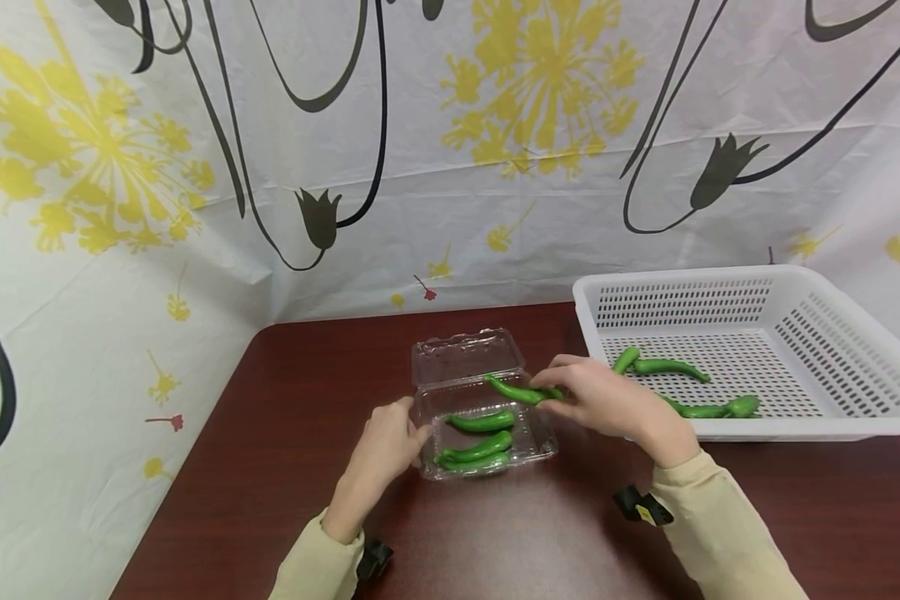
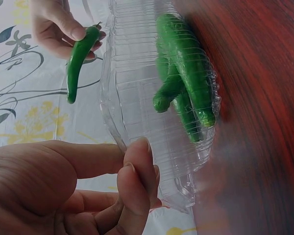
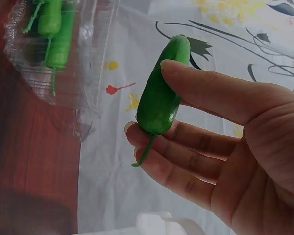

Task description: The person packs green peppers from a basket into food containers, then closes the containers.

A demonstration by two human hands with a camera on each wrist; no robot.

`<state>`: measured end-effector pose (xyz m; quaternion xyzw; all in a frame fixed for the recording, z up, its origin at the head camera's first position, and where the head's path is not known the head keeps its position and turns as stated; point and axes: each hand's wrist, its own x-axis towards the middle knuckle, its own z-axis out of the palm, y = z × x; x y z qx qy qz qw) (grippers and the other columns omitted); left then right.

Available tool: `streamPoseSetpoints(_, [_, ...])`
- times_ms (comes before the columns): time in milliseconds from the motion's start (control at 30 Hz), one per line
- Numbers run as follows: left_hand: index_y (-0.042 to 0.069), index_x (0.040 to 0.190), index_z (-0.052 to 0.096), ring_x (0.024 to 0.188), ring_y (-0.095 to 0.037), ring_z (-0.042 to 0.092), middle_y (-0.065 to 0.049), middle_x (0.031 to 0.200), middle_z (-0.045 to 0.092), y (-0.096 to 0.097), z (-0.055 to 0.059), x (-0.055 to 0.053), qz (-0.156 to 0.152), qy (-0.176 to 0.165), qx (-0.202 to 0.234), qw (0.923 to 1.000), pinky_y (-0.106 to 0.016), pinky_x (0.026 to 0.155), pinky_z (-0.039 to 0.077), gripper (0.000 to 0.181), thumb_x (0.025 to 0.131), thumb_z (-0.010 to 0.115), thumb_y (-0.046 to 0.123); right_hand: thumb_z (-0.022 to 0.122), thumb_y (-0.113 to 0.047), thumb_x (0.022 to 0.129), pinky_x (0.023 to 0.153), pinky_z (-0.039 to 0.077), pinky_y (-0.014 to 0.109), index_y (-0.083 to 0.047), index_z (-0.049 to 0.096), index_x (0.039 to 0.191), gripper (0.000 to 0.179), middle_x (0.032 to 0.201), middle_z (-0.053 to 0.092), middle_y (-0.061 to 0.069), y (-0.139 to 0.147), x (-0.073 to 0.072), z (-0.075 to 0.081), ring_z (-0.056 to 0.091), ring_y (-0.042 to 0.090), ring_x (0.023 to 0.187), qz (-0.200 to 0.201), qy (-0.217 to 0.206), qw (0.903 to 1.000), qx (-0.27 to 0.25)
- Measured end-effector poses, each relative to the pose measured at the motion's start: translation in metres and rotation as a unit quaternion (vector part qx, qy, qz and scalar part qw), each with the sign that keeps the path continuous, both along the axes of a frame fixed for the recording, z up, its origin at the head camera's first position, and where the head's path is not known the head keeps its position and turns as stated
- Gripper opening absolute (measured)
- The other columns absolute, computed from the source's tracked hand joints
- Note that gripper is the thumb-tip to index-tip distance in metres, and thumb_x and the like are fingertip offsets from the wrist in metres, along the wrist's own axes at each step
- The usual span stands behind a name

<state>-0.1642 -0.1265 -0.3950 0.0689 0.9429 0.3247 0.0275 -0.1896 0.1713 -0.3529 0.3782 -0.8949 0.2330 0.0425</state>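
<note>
A hinged clear plastic container (image 1: pixel 536 454) lies with its lid (image 1: pixel 465 358) folded back. Inside it are several green chili peppers (image 1: pixel 482 422), close together toward the near side. My left hand (image 1: pixel 381 448) pinches the container's left rim between thumb and fingertips. Over the container's right side, my right hand (image 1: pixel 607 402) holds another green chili pepper (image 3: pixel 162 90) between thumb and fingers. Its thin stem (image 3: pixel 146 151) points down past the fingers in the right wrist view, and the other end sticks out above the thumb.
To the right stands a white perforated plastic basket (image 1: pixel 780 428) with several green peppers (image 1: pixel 671 368) in it. Both rest on a dark red-brown table (image 1: pixel 300 400). A patterned white cloth (image 1: pixel 435 225) hangs behind and at the left.
</note>
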Motion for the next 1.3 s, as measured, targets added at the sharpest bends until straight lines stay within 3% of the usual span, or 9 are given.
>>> streamPoseSetpoints(633, [-0.02, 0.137, 0.047, 0.044, -0.008, 0.06, 0.004, 0.054, 0.057, 0.0, 0.0, 0.0, -0.003, 0.005, -0.003, 1.0, -0.035, 0.066, 0.055, 0.056, 0.093, 0.07, 0.006, 0.077, -0.01, 0.089, 0.078, 0.054, 0.032, -0.007, 0.076, 0.103, 0.015, 0.097, 0.066, 0.0, -0.016, 0.0, -0.013, 0.064, 0.015, 0.09, 0.034, -0.012, 0.999, 0.027])
streamPoseSetpoints(867, [-0.019, 0.135, 0.048, 0.043, -0.009, 0.06, 0.002, 0.056, 0.057, 0.0, -0.001, -0.001, -0.001, 0.005, 0.012, 0.9999, -0.027, 0.051, 0.049, 0.054, 0.092, 0.07, 0.004, 0.078, -0.017, 0.089, 0.075, 0.054, 0.031, -0.009, 0.076, 0.101, 0.015, 0.092, 0.064, -0.003, -0.021, 0.0, -0.015, 0.062, 0.01, 0.084, 0.044, -0.016, 0.9986, 0.025])
streamPoseSetpoints(1300, [-0.018, 0.135, 0.05, 0.044, -0.009, 0.06, 0.001, 0.057, 0.058, 0.0, -0.001, -0.001, -0.002, 0.006, 0.014, 0.9999, -0.027, 0.051, 0.049, 0.053, 0.092, 0.07, 0.004, 0.079, -0.017, 0.088, 0.072, 0.052, 0.029, -0.012, 0.076, 0.101, 0.014, 0.092, 0.062, -0.004, -0.031, 0.005, -0.021, 0.059, 0.008, 0.08, 0.037, -0.029, 0.9981, 0.04])
